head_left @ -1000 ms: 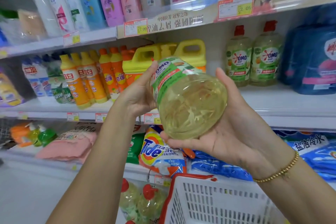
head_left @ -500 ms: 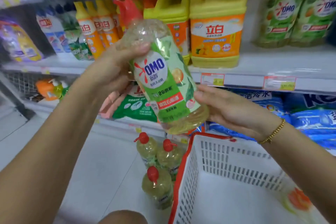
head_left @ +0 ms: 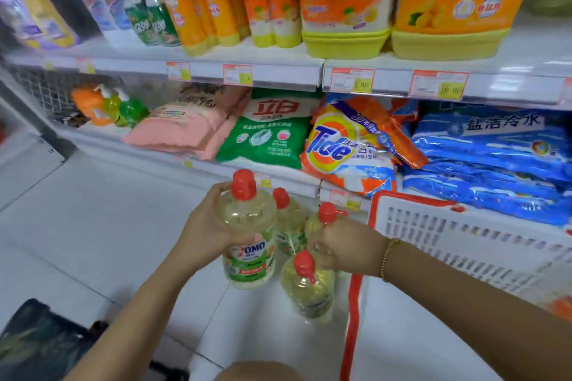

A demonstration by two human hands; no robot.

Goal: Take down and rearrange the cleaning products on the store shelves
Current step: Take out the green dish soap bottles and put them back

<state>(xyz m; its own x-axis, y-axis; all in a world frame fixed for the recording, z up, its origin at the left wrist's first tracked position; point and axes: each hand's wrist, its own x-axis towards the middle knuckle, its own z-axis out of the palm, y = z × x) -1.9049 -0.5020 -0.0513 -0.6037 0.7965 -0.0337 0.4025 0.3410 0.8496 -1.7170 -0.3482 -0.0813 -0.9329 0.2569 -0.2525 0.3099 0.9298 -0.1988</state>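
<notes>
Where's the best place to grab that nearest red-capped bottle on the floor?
Take the front bottle by its neck under the red cap, from above: it stands upright, with the basket close on one side and the held OMO bottle on the other.

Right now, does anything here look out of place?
Yes: three red-capped soap bottles stand on the floor beside the white basket, not on the shelves; the left hand holds a fourth bottle beside them.

bottles (head_left: 308, 294) on floor (head_left: 93, 226), basket (head_left: 464, 238) to right
</notes>
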